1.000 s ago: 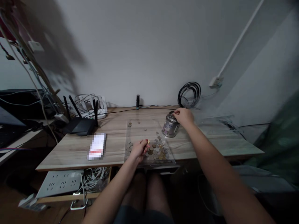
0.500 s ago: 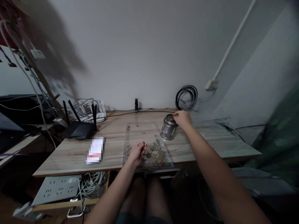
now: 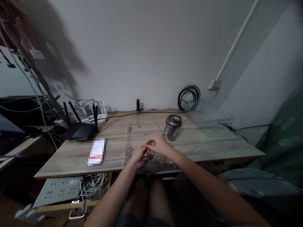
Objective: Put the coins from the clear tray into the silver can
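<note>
While both hands pinch coins (image 3: 156, 157) near the table (image 3: 113, 148) edge, tin (image 3: 172, 127) stands apart

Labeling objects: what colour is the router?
Black, with upright black antennas. The router shows in the head view, left on the desk.

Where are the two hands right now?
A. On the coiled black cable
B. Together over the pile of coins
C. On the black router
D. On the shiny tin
B: the left hand and right hand meet over the coins, apart from the tin.
</note>
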The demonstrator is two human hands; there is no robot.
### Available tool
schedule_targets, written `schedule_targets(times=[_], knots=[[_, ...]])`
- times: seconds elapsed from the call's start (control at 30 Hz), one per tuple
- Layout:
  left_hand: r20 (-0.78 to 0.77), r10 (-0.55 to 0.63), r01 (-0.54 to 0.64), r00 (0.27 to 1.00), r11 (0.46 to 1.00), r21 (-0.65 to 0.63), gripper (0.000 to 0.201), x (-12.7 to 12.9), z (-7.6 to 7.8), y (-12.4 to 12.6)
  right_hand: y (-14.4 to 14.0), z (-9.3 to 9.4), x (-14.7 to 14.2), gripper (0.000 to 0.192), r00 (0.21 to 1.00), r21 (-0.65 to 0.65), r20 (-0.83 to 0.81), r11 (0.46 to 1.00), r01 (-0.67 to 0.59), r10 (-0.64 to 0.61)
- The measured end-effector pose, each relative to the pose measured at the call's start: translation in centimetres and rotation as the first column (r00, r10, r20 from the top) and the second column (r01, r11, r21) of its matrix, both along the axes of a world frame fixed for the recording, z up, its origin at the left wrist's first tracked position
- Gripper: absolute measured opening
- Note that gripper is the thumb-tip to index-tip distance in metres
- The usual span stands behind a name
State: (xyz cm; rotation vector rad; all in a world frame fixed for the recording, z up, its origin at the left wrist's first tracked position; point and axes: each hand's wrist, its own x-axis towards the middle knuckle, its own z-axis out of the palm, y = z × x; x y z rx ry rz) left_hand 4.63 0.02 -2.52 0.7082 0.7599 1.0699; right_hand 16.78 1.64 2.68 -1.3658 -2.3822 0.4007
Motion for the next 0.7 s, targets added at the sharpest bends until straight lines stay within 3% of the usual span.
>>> schedule_targets(times=[0.1,0.2,0.23,0.3,0.37,0.47,0.57,0.67,0.7], knots=[[0.037,-0.050,0.052,0.998,0.998,-0.042,0.019,0.0,0.4,-0.1,0.8,0.6,1.1,0.020,0.999,-0.033,-0.029,0.999,-0.033,0.032],[0.103,-0.045,0.060,0.994,0.986,-0.155,0.017,-0.1,0.5,0.0,3.5,2.6,4.1,0.019,0.979,0.131,-0.132,0.977,0.169,-0.152],[0.120,-0.035,0.058,0.992,0.979,-0.195,0.018,-0.2,0.6,0.0,4.8,3.5,5.5,0.019,0.948,0.203,-0.194,0.936,0.289,-0.251],[0.136,-0.027,0.060,0.990,0.969,-0.239,0.020,-0.3,0.6,0.1,7.5,5.0,8.3,0.020,0.831,0.317,-0.307,0.774,0.549,-0.464],[0.125,-0.027,0.057,0.992,0.969,-0.242,0.022,-0.3,0.7,0.0,9.9,5.9,10.5,0.017,0.759,0.298,-0.264,0.699,0.651,-0.594],[0.091,-0.022,0.041,0.996,0.977,-0.211,0.017,-0.2,0.8,-0.2,11.8,5.8,11.9,0.015,0.725,0.244,-0.159,0.685,0.686,-0.670],[0.042,-0.044,0.050,0.998,0.987,-0.154,0.015,0.0,0.7,-0.3,11.6,5.3,11.6,0.016,0.721,0.267,-0.127,0.677,0.686,-0.681],[-0.035,-0.041,0.038,0.999,0.997,-0.064,0.020,0.1,0.5,-0.2,9.7,5.0,10.0,0.023,0.773,0.374,-0.200,0.683,0.628,-0.602],[-0.053,-0.031,0.029,0.998,0.999,-0.039,0.023,0.1,0.4,-0.2,8.7,4.6,9.0,0.025,0.813,0.398,-0.238,0.710,0.581,-0.532]])
